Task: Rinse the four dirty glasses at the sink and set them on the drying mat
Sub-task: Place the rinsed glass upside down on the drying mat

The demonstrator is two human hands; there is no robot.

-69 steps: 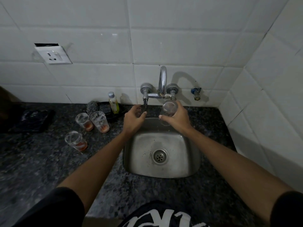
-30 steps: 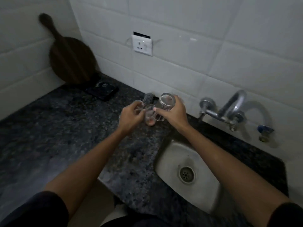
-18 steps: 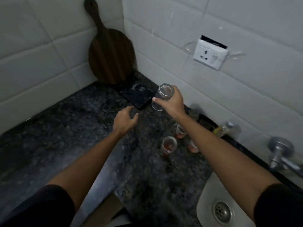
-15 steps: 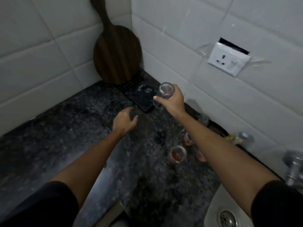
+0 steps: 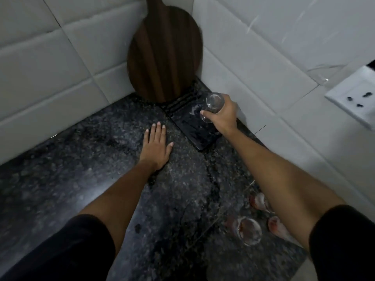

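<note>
My right hand (image 5: 223,116) grips a clear rinsed glass (image 5: 213,104) turned base-up, over the black drying mat (image 5: 194,128) in the counter's far corner. Whether the glass touches the mat I cannot tell. My left hand (image 5: 156,147) lies flat on the dark granite counter (image 5: 101,169), fingers straight, just left of the mat. Three dirty glasses with reddish residue stand low on the right: one in front (image 5: 248,232), two partly hidden behind my right forearm (image 5: 257,201) (image 5: 278,226). The sink is out of view.
A dark wooden paddle board (image 5: 164,57) leans in the tiled corner directly behind the mat. A white wall socket (image 5: 353,98) sits on the right wall. The counter's front edge runs along the bottom.
My right hand has carried the glass from the tap leftward and lowered it over the mat. My left hand dropped from mid-air to rest flat on the counter.
</note>
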